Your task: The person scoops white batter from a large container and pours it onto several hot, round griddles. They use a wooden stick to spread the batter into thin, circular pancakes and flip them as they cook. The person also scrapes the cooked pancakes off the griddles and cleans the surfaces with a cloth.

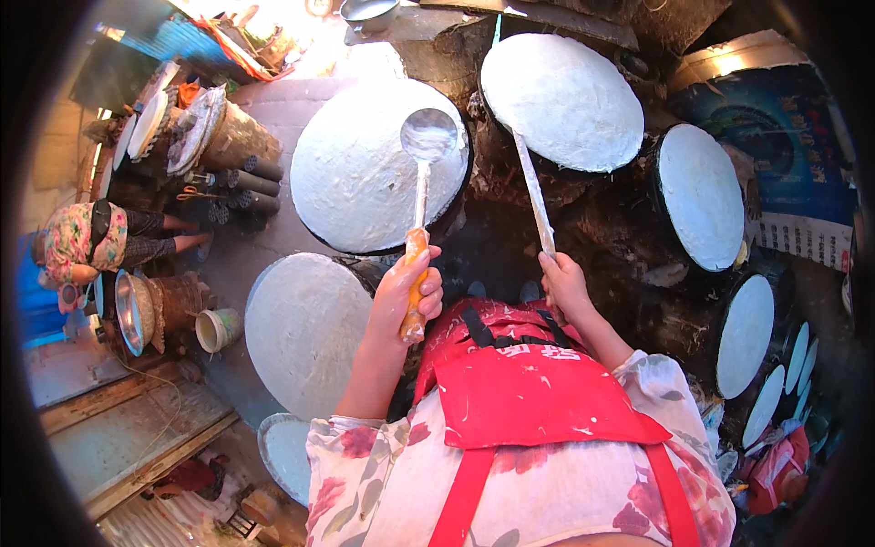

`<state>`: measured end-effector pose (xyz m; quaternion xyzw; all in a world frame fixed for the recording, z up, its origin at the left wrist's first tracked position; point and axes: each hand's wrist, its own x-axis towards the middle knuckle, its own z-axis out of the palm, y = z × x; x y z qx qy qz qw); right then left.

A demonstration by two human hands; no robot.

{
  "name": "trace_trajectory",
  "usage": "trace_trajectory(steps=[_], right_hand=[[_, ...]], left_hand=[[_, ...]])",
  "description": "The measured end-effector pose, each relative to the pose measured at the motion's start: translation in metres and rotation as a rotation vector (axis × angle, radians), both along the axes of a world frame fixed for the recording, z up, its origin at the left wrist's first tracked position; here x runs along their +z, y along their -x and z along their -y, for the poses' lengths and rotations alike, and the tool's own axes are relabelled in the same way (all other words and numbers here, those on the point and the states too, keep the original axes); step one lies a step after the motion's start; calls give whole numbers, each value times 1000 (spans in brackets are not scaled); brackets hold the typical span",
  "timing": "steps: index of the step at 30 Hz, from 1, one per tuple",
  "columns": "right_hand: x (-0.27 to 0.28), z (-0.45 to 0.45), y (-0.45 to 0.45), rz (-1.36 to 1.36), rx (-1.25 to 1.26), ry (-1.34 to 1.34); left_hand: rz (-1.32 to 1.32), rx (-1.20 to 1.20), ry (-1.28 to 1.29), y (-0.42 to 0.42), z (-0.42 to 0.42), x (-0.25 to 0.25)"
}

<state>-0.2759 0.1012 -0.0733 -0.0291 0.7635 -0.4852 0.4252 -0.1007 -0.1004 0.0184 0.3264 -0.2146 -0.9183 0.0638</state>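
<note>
In my left hand (409, 290) is a metal ladle by its orange handle (415, 287), smeared with white. The ladle's round bowl (429, 133) is over a large round griddle (355, 171) coated with a white layer. My right hand (566, 284) grips a long, flat, white-smeared stick (533, 184). Its far end meets the near edge of a second round white-coated surface (564, 102). Whether it slips under that edge, I cannot tell. Close to my left forearm is another white-coated disc (311, 335).
Several more white-coated rounds, such as this one (701, 197), curve along the right. A metal pot (370, 14) is at the top. To the left are a white bucket (217, 329), perforated cylindrical briquettes (253, 179) and a bending person (89, 239). Another person (779, 472) is lower right.
</note>
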Motion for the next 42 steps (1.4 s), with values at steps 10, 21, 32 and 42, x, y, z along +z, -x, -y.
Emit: trace_trajectory(steps=[10,21,32,42], right_hand=[[5,30,2,146,-101,181],[27,27,-6,201,-108,45],[38,134,17,298,-197,223],[56,136,15,425,-149,274]], left_hand=[[29,-219,77,60,31,-9],[70,-185,51,68,32,-4],[20,-81,68,46,45,9],[27,4,34,22,54,4]])
